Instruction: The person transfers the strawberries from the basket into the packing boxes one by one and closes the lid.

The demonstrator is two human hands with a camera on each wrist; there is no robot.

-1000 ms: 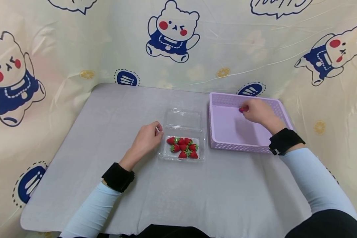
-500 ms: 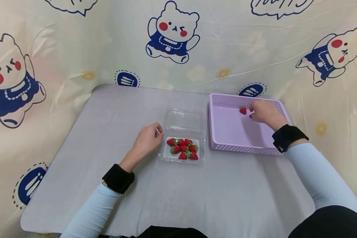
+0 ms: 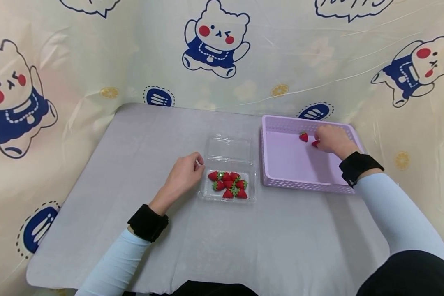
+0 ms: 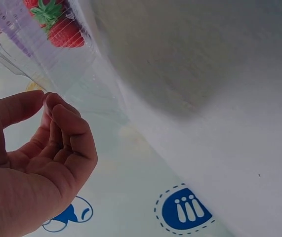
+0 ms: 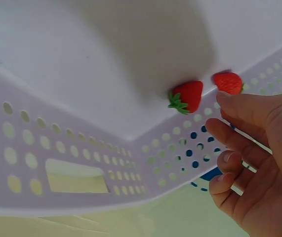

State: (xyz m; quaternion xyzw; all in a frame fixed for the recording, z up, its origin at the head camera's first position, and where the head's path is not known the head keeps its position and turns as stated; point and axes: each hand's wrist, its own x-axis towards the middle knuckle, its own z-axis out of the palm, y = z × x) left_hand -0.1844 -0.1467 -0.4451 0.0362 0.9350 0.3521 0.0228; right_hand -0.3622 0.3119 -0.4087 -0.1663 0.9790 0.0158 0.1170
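Note:
My left hand (image 3: pixel 185 172) pinches the left edge of a clear plastic clamshell box (image 3: pixel 225 199) between thumb and forefinger. Its lid (image 3: pixel 227 149) lies folded back, and several red strawberries (image 3: pixel 228 184) with green leaves sit in the near half. Over the lilac basket (image 3: pixel 303 181) my right hand (image 3: pixel 332 139) has its fingers loosely bent, holding nothing. Two strawberries lie on the basket floor: one (image 3: pixel 304 137) toward the back wall, another (image 3: pixel 315 144) right by the fingertips. In the right wrist view a leafy strawberry (image 5: pixel 187 97) shows whole; the thumb overlaps the other (image 5: pixel 227 82).
A grey cloth covers the table (image 3: pixel 214 246), with the basket at its back right beside the box. Perforated walls ring the basket, one with a handle slot (image 5: pixel 76 177). Behind the table hangs a bear-print curtain (image 3: pixel 281 49).
My right hand has let go of a strawberry in the basket and shifted right; a second strawberry, earlier at its fingertips, now lies there too. The left hand stays at the box edge.

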